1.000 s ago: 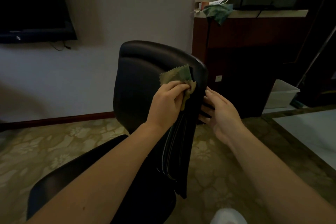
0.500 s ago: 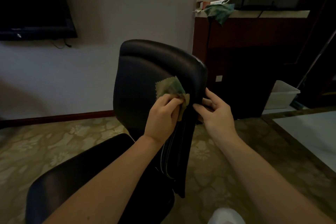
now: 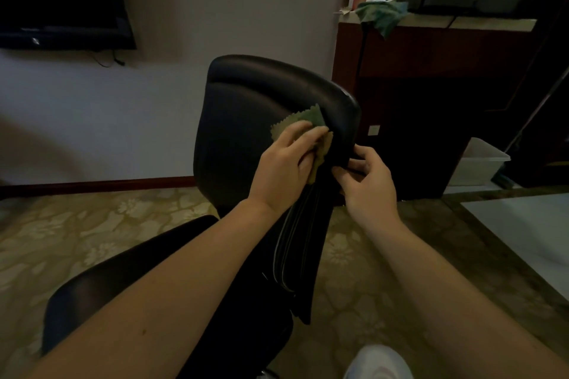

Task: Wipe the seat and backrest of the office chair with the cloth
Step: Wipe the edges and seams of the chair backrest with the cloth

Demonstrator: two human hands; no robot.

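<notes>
A black office chair stands before me, its backrest upright in the middle and its seat low at the left. My left hand presses a small green cloth with zigzag edges against the backrest's front face, near its right edge. On that right edge, level with the cloth, my right hand pinches the backrest with fingers and thumb. Part of the cloth is hidden under my left fingers.
A dark wooden cabinet stands right behind the chair, with a teal rag on its top. A white bin sits on the floor beside it. A wall TV hangs at upper left. Patterned carpet surrounds the chair.
My left hand slid the cloth down the backrest, then back up a little and toward the right edge. My right hand closed from open fingers to a pinch on that edge.
</notes>
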